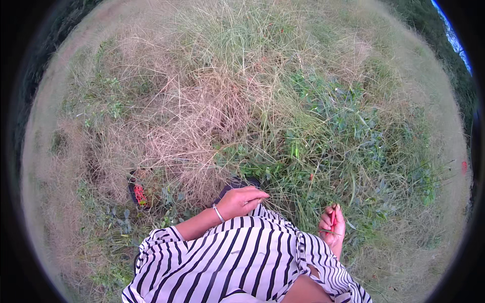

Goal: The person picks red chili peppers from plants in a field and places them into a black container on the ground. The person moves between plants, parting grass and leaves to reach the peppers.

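Observation:
My right hand (pixel 340 226), palm turned up beside the grass, is closed around a slender red chilli pepper (pixel 333 221). A thin green stalk or blade crosses the palm below it. My left hand (pixel 240 200), with a pale bangle at the wrist, lies across my front near a dark-clothed knee (pixel 238 183). Its fingers point right, and I see nothing clearly held in them. To the left, a dark container (pixel 133 195) with red peppers (pixel 140 194) inside sits low in the grass, its edges partly hidden.
Dry tan grass (pixel 197 125) stands tall ahead. Leafy green plants (pixel 337 102) are tangled with grass on the right. A small red spot, likely a pepper (pixel 311 177), shows among the leaves, and another red thing (pixel 464 166) at far right. Dark trees (pixel 420 26) line the rim.

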Tool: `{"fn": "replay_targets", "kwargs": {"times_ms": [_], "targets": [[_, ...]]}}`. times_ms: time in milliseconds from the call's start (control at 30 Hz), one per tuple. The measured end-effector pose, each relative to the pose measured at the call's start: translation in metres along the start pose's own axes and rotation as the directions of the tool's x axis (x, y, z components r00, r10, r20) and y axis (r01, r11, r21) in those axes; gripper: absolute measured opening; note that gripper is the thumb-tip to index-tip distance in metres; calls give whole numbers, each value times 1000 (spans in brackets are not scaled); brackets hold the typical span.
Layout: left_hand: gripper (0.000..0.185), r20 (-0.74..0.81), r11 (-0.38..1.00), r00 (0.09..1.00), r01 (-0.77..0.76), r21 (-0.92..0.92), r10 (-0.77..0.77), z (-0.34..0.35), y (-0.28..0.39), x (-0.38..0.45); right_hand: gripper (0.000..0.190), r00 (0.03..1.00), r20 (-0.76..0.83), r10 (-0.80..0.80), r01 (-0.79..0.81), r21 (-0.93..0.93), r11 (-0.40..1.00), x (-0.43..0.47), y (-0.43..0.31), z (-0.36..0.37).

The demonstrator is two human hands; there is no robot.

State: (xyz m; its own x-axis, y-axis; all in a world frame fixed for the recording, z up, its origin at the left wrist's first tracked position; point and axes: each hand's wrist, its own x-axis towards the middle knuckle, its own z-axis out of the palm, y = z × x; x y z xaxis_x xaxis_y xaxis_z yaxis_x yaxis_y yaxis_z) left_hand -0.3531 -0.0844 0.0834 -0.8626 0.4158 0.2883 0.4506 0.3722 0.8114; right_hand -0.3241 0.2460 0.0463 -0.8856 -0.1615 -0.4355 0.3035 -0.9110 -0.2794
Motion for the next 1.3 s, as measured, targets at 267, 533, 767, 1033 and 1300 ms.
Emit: {"fn": "replay_targets", "kwargs": {"times_ms": [267,533,767,1033,1300], "targets": [[22,58,742,903,385,-549,-425,-11,49,-16,14,935,185,303,-298,-56,953,46,32,109],[38,114,310,839,318,-896,-532,-23,44,7,17,917,194,350,-298,-252,921,62,81,159],[55,33,-87,858,-13,-996,-512,-42,28,7,17,929,365,64,264,-772,579,66,183,208],[49,-73,-196,694,-300,-934,-716,-38,13,-26,9,242,963,116,893,-174,-415,61,232,225],[42,-163,-119,643,-372,-920,-748,-53,10,-28,9,280,927,249,864,-131,-486,55,244,249]]}}
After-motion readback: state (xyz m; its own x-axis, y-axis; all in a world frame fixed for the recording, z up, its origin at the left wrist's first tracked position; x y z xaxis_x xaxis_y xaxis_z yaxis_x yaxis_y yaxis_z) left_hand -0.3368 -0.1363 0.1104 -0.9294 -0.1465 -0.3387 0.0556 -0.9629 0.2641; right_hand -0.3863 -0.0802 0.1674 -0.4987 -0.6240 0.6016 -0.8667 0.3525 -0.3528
